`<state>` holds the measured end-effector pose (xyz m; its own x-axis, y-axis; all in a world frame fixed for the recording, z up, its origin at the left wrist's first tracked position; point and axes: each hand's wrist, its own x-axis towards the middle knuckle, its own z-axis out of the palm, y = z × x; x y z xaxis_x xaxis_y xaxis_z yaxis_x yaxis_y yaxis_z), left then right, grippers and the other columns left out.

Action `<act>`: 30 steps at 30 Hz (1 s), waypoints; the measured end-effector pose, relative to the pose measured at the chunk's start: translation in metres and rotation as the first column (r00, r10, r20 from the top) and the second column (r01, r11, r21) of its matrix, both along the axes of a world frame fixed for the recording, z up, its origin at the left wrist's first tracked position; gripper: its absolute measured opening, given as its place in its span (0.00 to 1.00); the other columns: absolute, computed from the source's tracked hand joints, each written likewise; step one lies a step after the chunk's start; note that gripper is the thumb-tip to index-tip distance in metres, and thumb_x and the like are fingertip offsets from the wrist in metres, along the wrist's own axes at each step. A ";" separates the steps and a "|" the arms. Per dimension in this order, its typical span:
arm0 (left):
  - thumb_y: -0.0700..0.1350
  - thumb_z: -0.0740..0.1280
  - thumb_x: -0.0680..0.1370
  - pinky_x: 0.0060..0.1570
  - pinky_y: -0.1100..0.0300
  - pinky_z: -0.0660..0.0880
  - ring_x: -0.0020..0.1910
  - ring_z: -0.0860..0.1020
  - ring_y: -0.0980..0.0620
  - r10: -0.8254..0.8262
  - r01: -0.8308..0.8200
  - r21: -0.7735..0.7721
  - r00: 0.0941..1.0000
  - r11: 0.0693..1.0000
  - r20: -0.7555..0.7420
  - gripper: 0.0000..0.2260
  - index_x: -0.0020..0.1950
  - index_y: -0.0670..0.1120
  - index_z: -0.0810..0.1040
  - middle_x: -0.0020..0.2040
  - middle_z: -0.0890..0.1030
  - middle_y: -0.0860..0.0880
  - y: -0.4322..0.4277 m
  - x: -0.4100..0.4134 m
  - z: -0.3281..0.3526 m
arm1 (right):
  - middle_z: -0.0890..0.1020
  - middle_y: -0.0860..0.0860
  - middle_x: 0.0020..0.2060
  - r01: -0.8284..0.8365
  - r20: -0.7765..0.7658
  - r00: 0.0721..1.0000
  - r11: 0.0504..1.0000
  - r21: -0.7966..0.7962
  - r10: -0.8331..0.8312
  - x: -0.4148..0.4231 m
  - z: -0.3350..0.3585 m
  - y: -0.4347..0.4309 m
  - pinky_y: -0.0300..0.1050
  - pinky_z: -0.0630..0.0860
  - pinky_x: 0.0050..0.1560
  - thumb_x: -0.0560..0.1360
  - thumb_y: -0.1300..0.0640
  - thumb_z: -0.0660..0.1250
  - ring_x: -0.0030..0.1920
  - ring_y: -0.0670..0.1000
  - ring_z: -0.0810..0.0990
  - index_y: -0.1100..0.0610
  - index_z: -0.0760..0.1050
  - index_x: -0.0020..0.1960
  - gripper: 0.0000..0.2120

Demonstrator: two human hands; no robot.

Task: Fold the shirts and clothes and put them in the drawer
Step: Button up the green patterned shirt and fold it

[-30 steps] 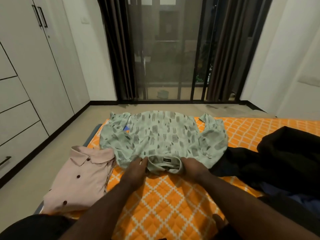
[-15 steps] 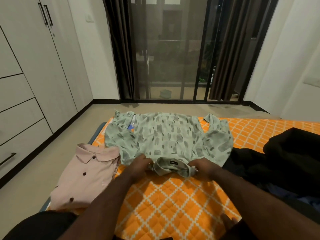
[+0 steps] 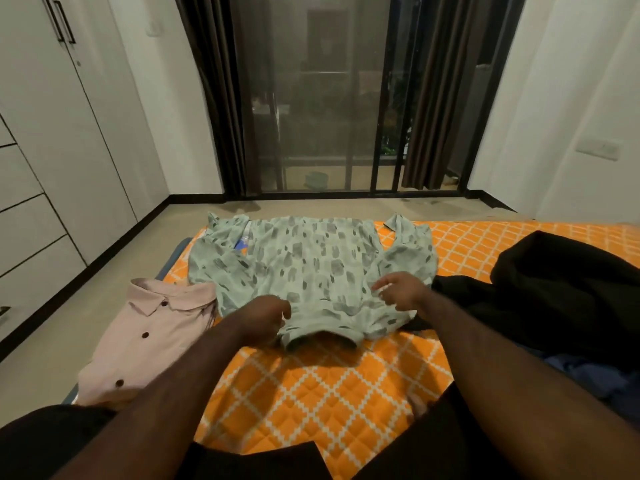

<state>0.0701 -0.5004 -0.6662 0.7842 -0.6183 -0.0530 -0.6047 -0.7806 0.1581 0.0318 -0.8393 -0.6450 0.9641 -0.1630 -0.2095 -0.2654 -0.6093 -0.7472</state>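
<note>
A pale green shirt (image 3: 311,268) with grey marks lies spread back-up on the orange quilted mattress (image 3: 311,393), its collar toward me. My left hand (image 3: 265,315) grips the shirt's fabric just left of the collar with curled fingers. My right hand (image 3: 401,292) pinches the fabric at the right shoulder, where the cloth bunches up. A folded pink button shirt (image 3: 152,337) lies at the mattress's left edge, beside my left forearm.
A heap of black clothes (image 3: 561,299) fills the right side of the mattress, with a blue garment (image 3: 575,375) below it. White drawers (image 3: 31,237) and wardrobe doors line the left wall. Bare floor runs between mattress and drawers; a glass sliding door stands ahead.
Both hands left the collar and moved apart onto the green shirt's shoulders, the right one farther up. The collar now lies turned toward me. The view shifted slightly.
</note>
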 end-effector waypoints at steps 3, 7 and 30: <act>0.47 0.67 0.81 0.54 0.58 0.73 0.53 0.75 0.52 -0.049 0.048 -0.105 0.999 0.993 -0.004 0.08 0.60 0.52 0.79 0.55 0.79 0.50 -0.022 -0.003 0.011 | 0.83 0.56 0.46 0.345 -0.035 0.932 0.854 0.390 -0.361 -0.004 0.012 -0.022 0.47 0.77 0.46 0.81 0.62 0.67 0.42 0.53 0.80 0.62 0.82 0.56 0.07; 0.45 0.69 0.81 0.56 0.60 0.72 0.54 0.73 0.55 -0.099 0.087 -0.279 0.995 0.956 -0.031 0.18 0.71 0.51 0.73 0.59 0.75 0.50 -0.070 -0.010 0.027 | 0.84 0.56 0.50 0.540 -0.193 0.812 0.586 0.604 -0.550 0.002 0.006 -0.045 0.46 0.80 0.46 0.80 0.60 0.68 0.41 0.52 0.81 0.62 0.79 0.59 0.10; 0.52 0.70 0.77 0.60 0.50 0.74 0.61 0.74 0.39 0.203 -0.320 -0.419 0.932 0.850 -0.300 0.19 0.62 0.41 0.75 0.62 0.74 0.39 -0.289 0.013 -0.067 | 0.81 0.59 0.45 0.747 -0.376 0.530 0.208 0.632 -0.760 0.059 -0.062 -0.075 0.55 0.82 0.51 0.77 0.59 0.71 0.45 0.58 0.81 0.61 0.74 0.45 0.08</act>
